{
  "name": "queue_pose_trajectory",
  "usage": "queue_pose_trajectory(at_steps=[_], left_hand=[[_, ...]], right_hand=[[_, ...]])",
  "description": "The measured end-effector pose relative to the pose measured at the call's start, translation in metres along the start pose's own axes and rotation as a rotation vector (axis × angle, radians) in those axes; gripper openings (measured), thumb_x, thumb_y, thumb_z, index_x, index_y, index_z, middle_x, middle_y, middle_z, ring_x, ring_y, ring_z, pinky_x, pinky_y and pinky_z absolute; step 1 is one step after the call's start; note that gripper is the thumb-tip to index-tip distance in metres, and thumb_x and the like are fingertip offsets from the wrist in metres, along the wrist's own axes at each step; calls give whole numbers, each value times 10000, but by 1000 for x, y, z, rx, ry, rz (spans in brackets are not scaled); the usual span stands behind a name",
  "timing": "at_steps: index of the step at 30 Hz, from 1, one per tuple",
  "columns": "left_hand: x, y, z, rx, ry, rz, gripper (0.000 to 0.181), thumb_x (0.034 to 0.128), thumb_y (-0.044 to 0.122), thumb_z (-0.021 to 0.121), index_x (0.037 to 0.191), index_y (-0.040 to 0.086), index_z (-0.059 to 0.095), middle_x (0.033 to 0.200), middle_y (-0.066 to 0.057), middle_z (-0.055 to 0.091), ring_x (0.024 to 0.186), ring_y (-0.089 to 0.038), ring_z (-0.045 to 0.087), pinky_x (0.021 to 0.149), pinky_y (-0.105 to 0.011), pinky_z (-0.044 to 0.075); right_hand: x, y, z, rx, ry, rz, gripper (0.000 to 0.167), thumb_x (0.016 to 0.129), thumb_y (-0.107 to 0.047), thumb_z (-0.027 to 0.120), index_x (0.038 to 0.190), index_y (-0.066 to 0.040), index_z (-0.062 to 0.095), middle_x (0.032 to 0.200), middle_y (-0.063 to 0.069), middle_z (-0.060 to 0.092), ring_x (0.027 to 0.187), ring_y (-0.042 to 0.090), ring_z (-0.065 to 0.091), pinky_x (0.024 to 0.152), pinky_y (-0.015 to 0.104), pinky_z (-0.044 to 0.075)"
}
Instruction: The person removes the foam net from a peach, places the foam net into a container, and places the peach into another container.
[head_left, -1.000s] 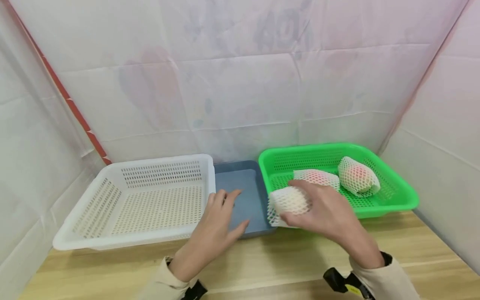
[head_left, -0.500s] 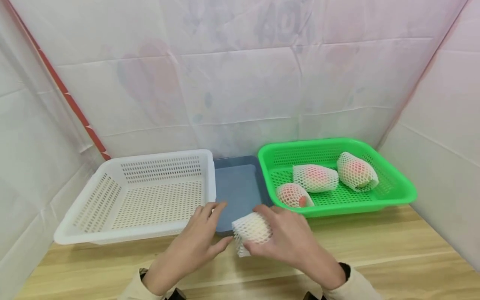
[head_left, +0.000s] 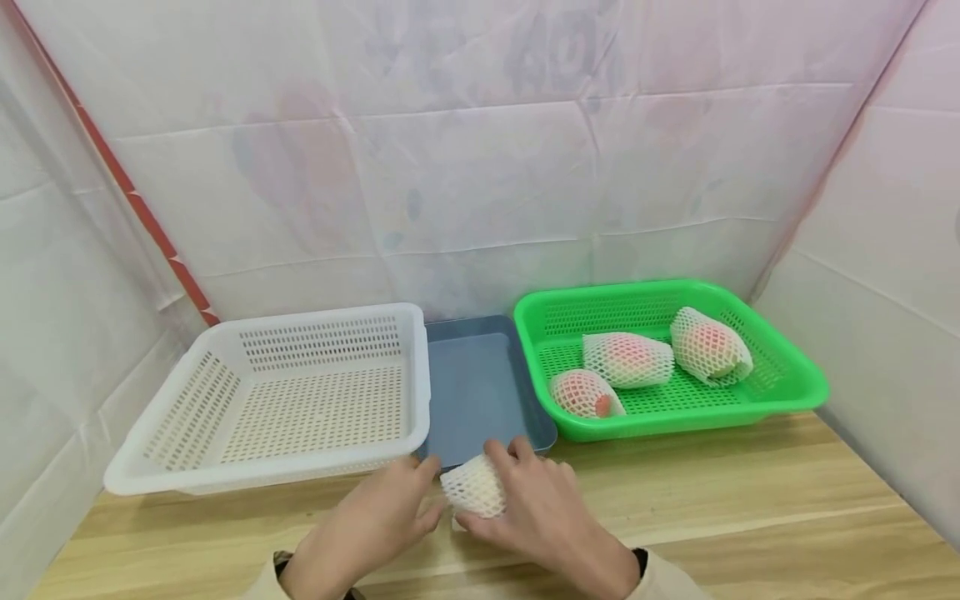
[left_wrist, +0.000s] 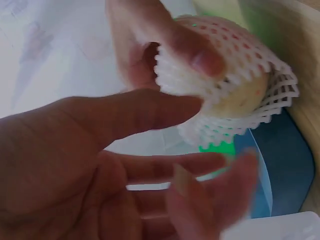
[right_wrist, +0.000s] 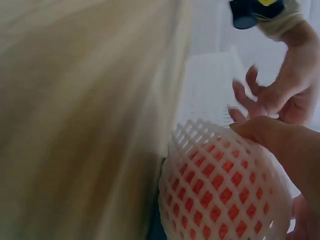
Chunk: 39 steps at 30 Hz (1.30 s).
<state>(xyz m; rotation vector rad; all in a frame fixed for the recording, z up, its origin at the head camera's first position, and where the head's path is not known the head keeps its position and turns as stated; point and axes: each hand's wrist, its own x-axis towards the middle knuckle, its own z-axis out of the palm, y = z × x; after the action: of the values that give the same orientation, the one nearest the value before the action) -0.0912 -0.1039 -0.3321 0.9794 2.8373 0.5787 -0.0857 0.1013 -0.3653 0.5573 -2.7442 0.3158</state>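
Observation:
My right hand (head_left: 542, 510) grips a round fruit in a white foam net (head_left: 477, 487), low over the table by the grey tray's front edge. Through the mesh the fruit looks red in the right wrist view and pale yellow at its end in the left wrist view. Facing the loose end of the foam net (left_wrist: 280, 92), my left hand (head_left: 381, 510) has its fingers apart and loosely bent. Its thumb (left_wrist: 165, 107) lies at the net's edge; whether it touches cannot be told. The right palm is mostly hidden.
Behind the hands, a blue-grey tray (head_left: 476, 392) stands between a white perforated basket (head_left: 315, 417) on the left and a green basket (head_left: 675, 423) on the right. Three netted fruits, one of them in the middle (head_left: 628, 360), lie in the green basket. A cloth wall (head_left: 465, 167) closes the back.
My right hand has carried the netted fruit out from over the green basket, leftward and nearer to me. My left hand has drawn back from over the tray, and both hands are now close together.

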Motion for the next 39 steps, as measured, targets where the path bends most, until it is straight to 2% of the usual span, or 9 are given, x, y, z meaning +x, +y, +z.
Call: queue_pose_trajectory(at_steps=[4,6,10,14,20,24,28,34,39], left_hand=[[0,-4,5,42,-141,-84,362,847,212,733,1091,-14,591,873,-63,620,705,-174,619,581,-290,508],[1,-6,8,63,-182,-114,303,826,225,745,977,10,595,728,-30,563,657,-185,604,554,-308,496],[2,-9,10,108,-193,-124,298,799,242,761,910,25,589,735,-41,568,705,-240,634,590,-344,522],[1,-9,7,120,-212,-130,317,815,261,758,926,12,596,737,-31,560,700,-221,627,598,-334,525],[-4,-5,1,118,-223,-112,299,859,280,724,941,20,601,699,11,531,648,-160,599,564,-299,504],[-7,-2,-2,117,-211,-82,282,876,295,705,917,42,588,715,23,536,651,-148,593,562,-288,497],[-9,0,-4,106,-216,-85,279,877,296,704,933,48,588,741,24,549,667,-145,595,575,-290,501],[-8,0,-3,125,-222,-98,317,871,308,709,993,33,607,783,-8,595,733,-190,638,611,-318,530],[-6,0,-3,132,-238,-114,358,865,324,712,1044,29,613,908,-63,636,803,-223,652,658,-349,546]], right_hand=[[-2,-1,9,-60,3,-10,721,655,-674,724,1111,-137,572,855,61,550,506,175,503,418,287,400],[-3,-1,11,-83,6,-16,728,651,-682,722,1105,-136,564,847,55,525,522,181,512,413,289,390],[-5,-2,9,-114,-22,-26,774,671,-724,682,1148,-127,554,868,57,501,626,213,564,440,318,424],[-7,-1,6,-128,-42,-45,810,697,-752,623,1193,-115,555,982,88,519,802,285,586,602,391,491],[-5,1,3,-137,-27,-85,689,871,-700,412,1202,-121,588,1202,144,523,995,347,572,826,512,464],[-4,2,0,-107,-75,-95,635,920,-662,369,1168,-123,595,1184,140,539,999,349,581,866,537,451],[-4,1,-1,-63,-112,-111,566,949,-621,378,1107,-130,611,1121,119,557,981,338,588,872,546,448],[-5,2,-1,-43,-88,-133,522,967,-588,382,1068,-137,625,1046,88,581,944,317,593,857,536,448],[-3,4,-6,-5,-106,-125,521,980,-564,380,1129,-127,622,1133,117,597,1020,347,584,907,555,420]])
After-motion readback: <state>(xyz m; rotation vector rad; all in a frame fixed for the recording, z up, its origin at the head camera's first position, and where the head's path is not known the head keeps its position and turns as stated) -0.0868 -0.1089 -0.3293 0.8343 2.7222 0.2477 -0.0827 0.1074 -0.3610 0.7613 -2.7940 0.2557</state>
